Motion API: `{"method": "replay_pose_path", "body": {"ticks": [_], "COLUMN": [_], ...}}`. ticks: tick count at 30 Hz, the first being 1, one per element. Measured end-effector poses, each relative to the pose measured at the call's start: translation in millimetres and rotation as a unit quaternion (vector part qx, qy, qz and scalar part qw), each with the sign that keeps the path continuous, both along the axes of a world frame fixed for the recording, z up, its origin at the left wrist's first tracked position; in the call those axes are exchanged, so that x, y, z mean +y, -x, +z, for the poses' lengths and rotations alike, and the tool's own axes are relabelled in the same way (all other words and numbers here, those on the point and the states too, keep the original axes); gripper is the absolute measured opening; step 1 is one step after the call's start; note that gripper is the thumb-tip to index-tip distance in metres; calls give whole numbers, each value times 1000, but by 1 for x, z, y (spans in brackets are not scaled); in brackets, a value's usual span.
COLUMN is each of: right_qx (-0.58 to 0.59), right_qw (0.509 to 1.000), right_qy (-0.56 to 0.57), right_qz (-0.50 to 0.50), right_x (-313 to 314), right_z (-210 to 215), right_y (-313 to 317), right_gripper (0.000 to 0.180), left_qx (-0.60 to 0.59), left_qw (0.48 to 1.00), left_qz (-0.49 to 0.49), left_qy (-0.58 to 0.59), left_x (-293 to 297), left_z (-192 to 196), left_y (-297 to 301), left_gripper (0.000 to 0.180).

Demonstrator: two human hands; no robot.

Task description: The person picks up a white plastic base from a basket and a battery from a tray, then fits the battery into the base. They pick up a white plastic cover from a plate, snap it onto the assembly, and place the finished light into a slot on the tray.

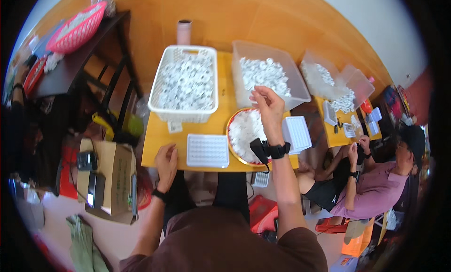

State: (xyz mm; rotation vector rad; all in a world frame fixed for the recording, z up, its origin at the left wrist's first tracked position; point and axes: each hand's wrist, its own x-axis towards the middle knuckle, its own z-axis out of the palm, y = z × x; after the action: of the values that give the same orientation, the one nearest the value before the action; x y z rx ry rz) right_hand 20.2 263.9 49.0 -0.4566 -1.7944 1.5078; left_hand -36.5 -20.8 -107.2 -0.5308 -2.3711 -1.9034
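My right hand (269, 109) is raised over the near edge of a clear plastic bin (296, 91) with small white ring-like parts. Its fingers are bent toward the thumb in a pinch; anything between them is too small to make out. Below it, a round red-rimmed basket (229, 133) contains white pieces. My left hand (166, 162) rests at the table's front edge, fingers curled in, their contents hidden. Just right of it lies a white tray (208, 150) with rows of small cells. A white slotted basket (183, 113) full of similar white parts stands behind the tray.
Stacked white trays (297, 133) sit right of the round basket. A pink tumbler (184, 32) stands at the back of the yellow table (225, 79). A cardboard box (117, 178) is at lower left. To the right, a co-worker (376, 187) sits at another table.
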Motion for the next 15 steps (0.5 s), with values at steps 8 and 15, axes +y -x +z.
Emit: {"method": "replay_pose_path", "body": {"ticks": [8, 15], "right_qx": [-194, -168], "right_qw": [940, 895], "right_qy": [-257, -403], "right_qz": [114, 94], "right_x": [-102, -121], "right_z": [-66, -83], "right_y": [-66, -77], "right_gripper": [19, 15], "left_qx": [-8, -10], "left_qw": [999, 995], "left_qz": [-33, -87], "left_qy": [42, 43], "left_x": [9, 10], "left_z": [22, 25], "left_y": [-6, -24], "left_gripper": [17, 23]}}
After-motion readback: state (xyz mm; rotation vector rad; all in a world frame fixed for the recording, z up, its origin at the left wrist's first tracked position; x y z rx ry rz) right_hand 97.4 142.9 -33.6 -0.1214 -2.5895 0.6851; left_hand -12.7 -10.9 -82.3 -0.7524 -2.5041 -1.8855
